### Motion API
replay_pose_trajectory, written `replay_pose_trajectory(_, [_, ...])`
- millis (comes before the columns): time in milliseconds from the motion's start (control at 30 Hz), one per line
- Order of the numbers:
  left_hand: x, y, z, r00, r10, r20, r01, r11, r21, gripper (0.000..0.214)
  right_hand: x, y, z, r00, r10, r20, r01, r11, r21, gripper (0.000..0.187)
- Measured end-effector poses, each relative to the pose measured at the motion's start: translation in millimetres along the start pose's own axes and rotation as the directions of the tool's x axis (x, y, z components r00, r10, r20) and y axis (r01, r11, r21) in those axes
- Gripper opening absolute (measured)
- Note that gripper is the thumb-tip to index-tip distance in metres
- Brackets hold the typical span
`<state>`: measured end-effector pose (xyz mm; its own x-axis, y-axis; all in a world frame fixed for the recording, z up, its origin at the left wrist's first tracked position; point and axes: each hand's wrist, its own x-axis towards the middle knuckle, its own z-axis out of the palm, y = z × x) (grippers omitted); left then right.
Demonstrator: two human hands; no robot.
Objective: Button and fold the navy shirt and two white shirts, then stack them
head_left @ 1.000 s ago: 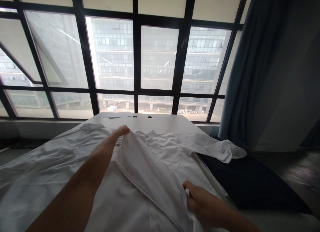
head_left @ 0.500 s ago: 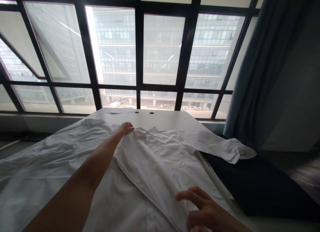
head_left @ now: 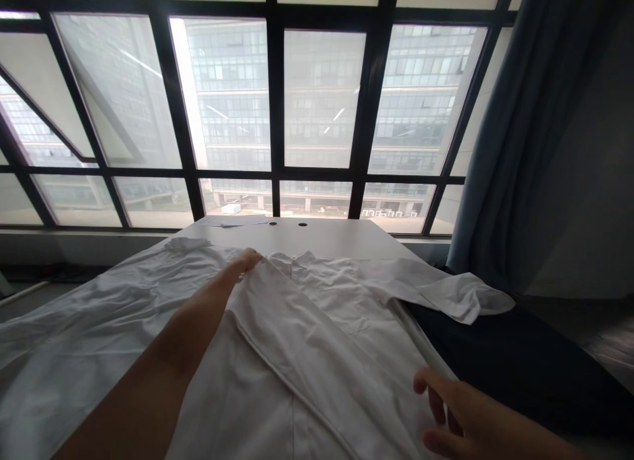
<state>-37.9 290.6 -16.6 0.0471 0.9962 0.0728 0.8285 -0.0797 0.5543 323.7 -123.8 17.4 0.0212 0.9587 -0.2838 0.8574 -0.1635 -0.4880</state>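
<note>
A white shirt [head_left: 317, 314] lies spread on a white table [head_left: 321, 238], its collar toward the window and one sleeve [head_left: 446, 291] trailing off the right edge. My left hand [head_left: 245, 260] is stretched far forward and pinches the shirt's front panel near the collar. My right hand [head_left: 460, 417] hovers at the shirt's right edge near me, fingers curled loosely and holding nothing.
More white cloth [head_left: 74, 321] covers the table's left side. Two cable holes [head_left: 286, 223] and a sheet of paper [head_left: 232, 221] sit at the far edge before a large black-framed window [head_left: 277, 116]. A blue curtain [head_left: 500, 149] hangs right; a dark surface [head_left: 520, 367] lies below it.
The raised front panel has been laid down flat across the shirt. My right hand let go of the fabric and moved right to the shirt's edge. My left hand stayed by the collar.
</note>
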Motion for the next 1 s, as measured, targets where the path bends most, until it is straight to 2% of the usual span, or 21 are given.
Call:
replay_pose_trajectory(67, [3, 3, 5.3, 0.999, -0.002, -0.047, 0.001, 1.0, -0.024, 0.022, 2, -5, 5, 1.0, -0.013, 0.027, 0.014, 0.999, -0.036, 0.037])
replay_pose_trajectory(200, [5, 9, 9.9, 0.993, 0.023, -0.118, -0.033, 0.996, -0.078, 0.035, 4, -13, 10, 0.998, -0.019, 0.056, 0.026, 0.992, -0.121, 0.012])
replay_pose_trajectory(267, [5, 12, 8.5, 0.99, 0.038, -0.139, -0.051, 0.994, -0.092, 0.039, 5, -14, 11, 0.998, -0.021, 0.061, 0.029, 0.99, -0.137, 0.009])
replay_pose_trajectory(500, [6, 20, 0.1, 0.985, 0.008, -0.172, -0.007, 1.0, 0.008, 0.028, 22, -17, 27, 0.994, -0.026, -0.104, 0.019, 0.997, -0.071, 0.03])
replay_pose_trajectory(667, [9, 27, -4.6, 0.974, 0.098, -0.204, -0.065, 0.985, 0.162, 0.027, 31, -22, 39, 0.994, -0.001, -0.109, -0.012, 0.993, -0.121, 0.024])
replay_pose_trajectory(833, [14, 28, -5.6, 0.966, 0.168, -0.198, -0.11, 0.956, 0.273, 0.025, 32, -21, 38, 0.983, 0.017, -0.181, -0.033, 0.996, -0.085, 0.032])
replay_pose_trajectory(900, [16, 23, -5.5, 0.968, 0.159, -0.193, -0.101, 0.955, 0.279, 0.032, 31, -19, 37, 0.98, 0.017, -0.198, -0.036, 0.995, -0.095, 0.028])
replay_pose_trajectory(1000, [18, 9, -6.9, 0.985, 0.107, -0.138, -0.068, 0.962, 0.263, 0.054, 30, -18, 38, 0.979, -0.009, -0.205, -0.013, 0.994, -0.107, 0.02])
